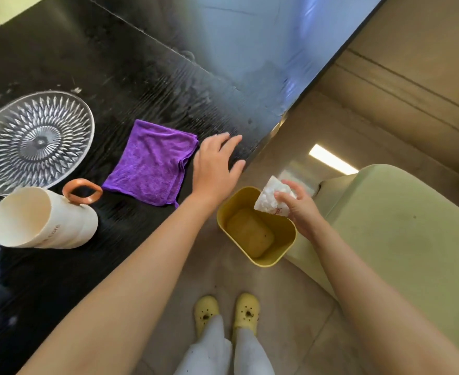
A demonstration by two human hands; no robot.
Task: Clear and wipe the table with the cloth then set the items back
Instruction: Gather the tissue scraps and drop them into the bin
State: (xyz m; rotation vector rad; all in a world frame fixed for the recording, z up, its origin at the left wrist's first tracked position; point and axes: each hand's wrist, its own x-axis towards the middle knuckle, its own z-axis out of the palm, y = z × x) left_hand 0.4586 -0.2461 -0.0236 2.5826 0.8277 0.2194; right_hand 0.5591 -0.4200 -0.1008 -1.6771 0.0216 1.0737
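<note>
We held crumpled white paper (pixel 275 197) in our right hand (pixel 301 212) over the yellow plastic bin (pixel 258 226), left hand (pixel 214 163) spread at the black counter's (pixel 114 63) edge; purple cloth (pixel 152 161) unused, wiping not begun.

Two bare forearms enter from lower frame edge, no sleeves visible, no watch, rings or bracelets seen. Left hand (pixel 214 169) at frame centre, right hand (pixel 301 209) right of centre. Nails short, unpainted as far as visible. Bottom centre: legs in loose pale grey-white trousers (pixel 224 350), fabric bunched at ankles. Feet in pale yellow clog-style shoes (pixel 227 312), rounded toes, small ventilation holes across uppers, dark smudges around holes.
</note>
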